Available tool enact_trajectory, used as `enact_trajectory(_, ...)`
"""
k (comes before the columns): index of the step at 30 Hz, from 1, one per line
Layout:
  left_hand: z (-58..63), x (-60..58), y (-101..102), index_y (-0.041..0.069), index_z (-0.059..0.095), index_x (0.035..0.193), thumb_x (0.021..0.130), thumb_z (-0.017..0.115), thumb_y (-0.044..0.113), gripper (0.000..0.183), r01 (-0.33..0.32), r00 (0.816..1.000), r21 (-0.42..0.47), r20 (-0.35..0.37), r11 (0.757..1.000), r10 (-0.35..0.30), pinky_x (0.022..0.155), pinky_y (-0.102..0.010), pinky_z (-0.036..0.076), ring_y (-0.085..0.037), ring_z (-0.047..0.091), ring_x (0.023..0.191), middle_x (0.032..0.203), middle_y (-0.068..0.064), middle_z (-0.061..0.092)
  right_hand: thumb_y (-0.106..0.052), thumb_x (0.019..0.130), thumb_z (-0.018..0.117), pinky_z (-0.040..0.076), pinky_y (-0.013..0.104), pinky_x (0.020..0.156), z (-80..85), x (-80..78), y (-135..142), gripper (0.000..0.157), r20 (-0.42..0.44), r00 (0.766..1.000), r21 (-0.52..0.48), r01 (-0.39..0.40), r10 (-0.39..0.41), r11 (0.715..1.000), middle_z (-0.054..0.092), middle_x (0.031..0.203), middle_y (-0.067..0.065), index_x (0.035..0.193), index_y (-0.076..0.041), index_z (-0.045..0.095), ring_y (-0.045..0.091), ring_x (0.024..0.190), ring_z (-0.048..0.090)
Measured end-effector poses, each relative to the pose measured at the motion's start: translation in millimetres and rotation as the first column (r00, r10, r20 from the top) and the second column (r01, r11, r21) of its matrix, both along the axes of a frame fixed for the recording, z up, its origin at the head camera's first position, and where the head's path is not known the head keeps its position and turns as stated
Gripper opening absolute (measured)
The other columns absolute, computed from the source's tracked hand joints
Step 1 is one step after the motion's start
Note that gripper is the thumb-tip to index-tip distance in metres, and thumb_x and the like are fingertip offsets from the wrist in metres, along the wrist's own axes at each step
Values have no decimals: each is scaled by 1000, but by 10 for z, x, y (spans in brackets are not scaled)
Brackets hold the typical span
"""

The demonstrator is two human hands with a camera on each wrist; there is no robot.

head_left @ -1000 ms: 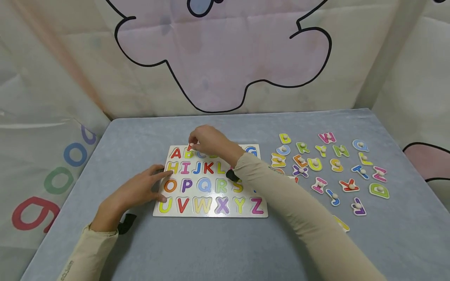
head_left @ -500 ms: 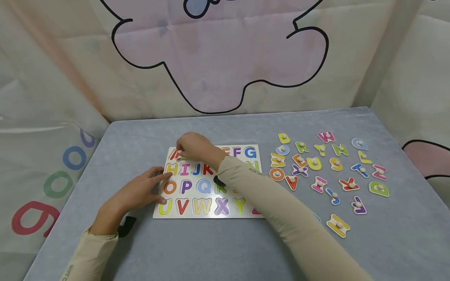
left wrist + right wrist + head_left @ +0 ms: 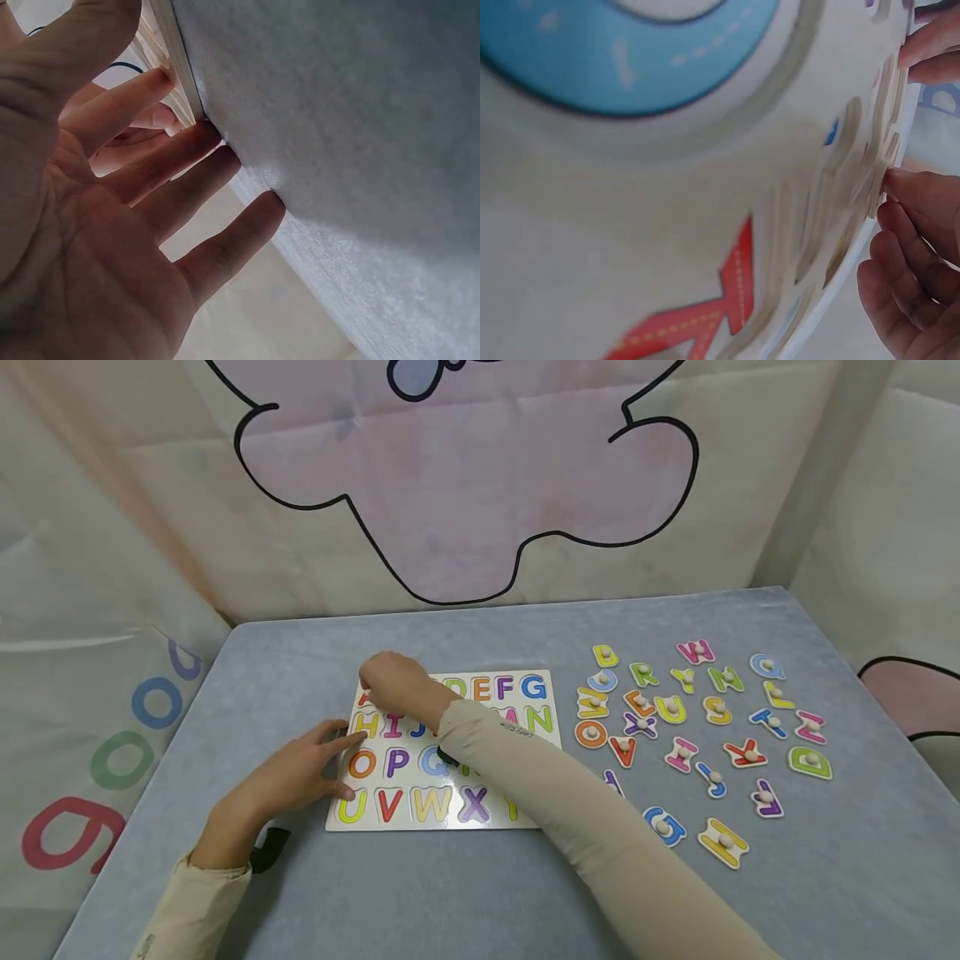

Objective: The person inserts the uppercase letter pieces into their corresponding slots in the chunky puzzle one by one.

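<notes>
Grey cloth (image 3: 420,902) underneath, and on it one letter board (image 3: 375,783), printed in four rows. Two hands are on the job. Count the loose letter pieces (image 3: 717,710) to the right: twenty-five in view, each with a pale knob where it shows, one purple piece (image 3: 612,781) half tucked behind the right sleeve (image 3: 570,810).

The right hand (image 3: 401,681) is up at the board's far left corner, its fingers curled, thumb and fingertips pinched close on one red letter piece (image 3: 363,699); only a sliver of red shows from above. The left hand (image 3: 300,768) has its fingers long and spread, thumb and forefinger touching the board's left edge, holding nothing between them; from the left wrist, the other fingers (image 3: 191,191) stretch past the board's rim to the cloth.

Edges now: the board lies well apart from the table's back edge, a wide run of cloth stretches in front, and a narrow strip separates its right side from the nearest loose pieces.

And against half a second ago, the right hand has slid left and a touch nearer, its sleeve following: more of the blue letter piece (image 3: 664,825) comes into sight, while the left hand holds its spot.
</notes>
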State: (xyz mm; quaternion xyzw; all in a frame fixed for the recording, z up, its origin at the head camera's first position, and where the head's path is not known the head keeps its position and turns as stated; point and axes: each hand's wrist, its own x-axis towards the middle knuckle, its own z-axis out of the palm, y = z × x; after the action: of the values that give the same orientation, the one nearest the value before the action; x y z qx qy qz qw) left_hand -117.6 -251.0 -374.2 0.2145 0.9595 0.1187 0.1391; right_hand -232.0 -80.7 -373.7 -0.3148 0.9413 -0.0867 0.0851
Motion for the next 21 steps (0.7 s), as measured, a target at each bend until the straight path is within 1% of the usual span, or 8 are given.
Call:
enact_trajectory(4,0,4,-3,9,53,143,74,86,32,79,-2,1000,1,-6,1000,2,99,-56,49,-42,53,124,146,-25,43,-24,100,59,53,26,87,-13,-5,-13,22,-21,1000,-1,10,-10,1000,69,112,-2,117,-16,70,11,99,60)
enact_trajectory(8,-5,3,-11,9,53,143,74,86,33,80,-5,1000,-2,-4,1000,5,99,-57,49,-42,53,125,147,-25,43,-20,99,58,54,26,84,-16,-11,-26,20,-38,999,2,13,-13,1000,69,111,-2,115,-16,71,12,98,61)
enact_trajectory(11,-12,3,-17,9,53,144,75,86,33,80,-2,1000,0,-6,1000,2,99,-57,49,-43,52,125,147,-25,43,-18,98,59,55,25,80,-17,-10,-39,18,-52,999,16,13,-13,1000,69,108,-2,111,-16,71,12,95,61)
enact_trajectory(16,-21,6,-28,9,53,143,75,85,34,79,14,1000,-3,-18,1000,-14,98,-57,49,-42,54,123,146,-25,44,-17,97,61,54,25,77,-7,-7,-50,13,-76,997,52,-11,15,999,67,103,0,106,-14,70,13,90,61)
enact_trajectory(21,-40,3,-32,10,53,144,75,85,33,80,12,1000,3,-18,1000,-12,98,-57,49,-42,54,123,147,-24,43,-16,97,60,54,24,79,21,1,-42,14,-74,996,71,-37,43,997,68,104,2,108,-13,69,13,91,62)
